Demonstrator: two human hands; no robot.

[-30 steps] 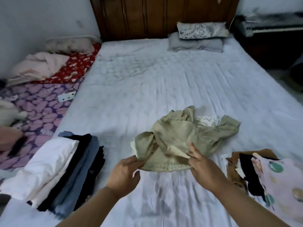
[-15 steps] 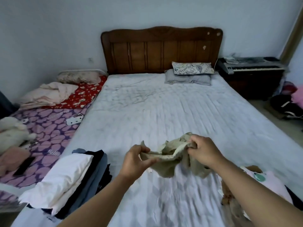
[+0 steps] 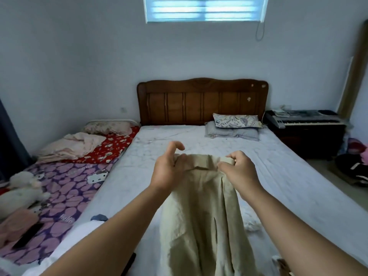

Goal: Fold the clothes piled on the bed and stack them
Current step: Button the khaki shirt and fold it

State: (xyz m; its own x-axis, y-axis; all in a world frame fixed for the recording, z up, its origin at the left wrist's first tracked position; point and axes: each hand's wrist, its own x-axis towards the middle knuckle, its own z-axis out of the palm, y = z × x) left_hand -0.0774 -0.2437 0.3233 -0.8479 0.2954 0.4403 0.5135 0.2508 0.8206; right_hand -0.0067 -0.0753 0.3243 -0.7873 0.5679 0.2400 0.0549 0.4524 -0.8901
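A beige garment (image 3: 201, 220) hangs in the air in front of me, over the white bed (image 3: 278, 176). My left hand (image 3: 167, 170) grips its top edge on the left, with the index finger and thumb lifted off the cloth. At the right end of that same top edge, my right hand (image 3: 241, 172) pinches the fabric. The cloth falls straight down between my forearms and leaves the frame at the bottom. A corner of the folded stack (image 3: 79, 234), white with a bit of blue, shows at the lower left behind my left forearm.
Two pillows (image 3: 235, 126) lie by the wooden headboard (image 3: 201, 100). A second bed with a purple and red cover (image 3: 65, 186), plush toys and a phone stands to the left. A keyboard (image 3: 302, 120) on a dark cabinet and bags on the floor are at the right.
Both hands have lifted the beige garment off the bed and raised it, so it now hangs unrolled. The camera has tilted up, and the piles at the lower left and right have mostly left view.
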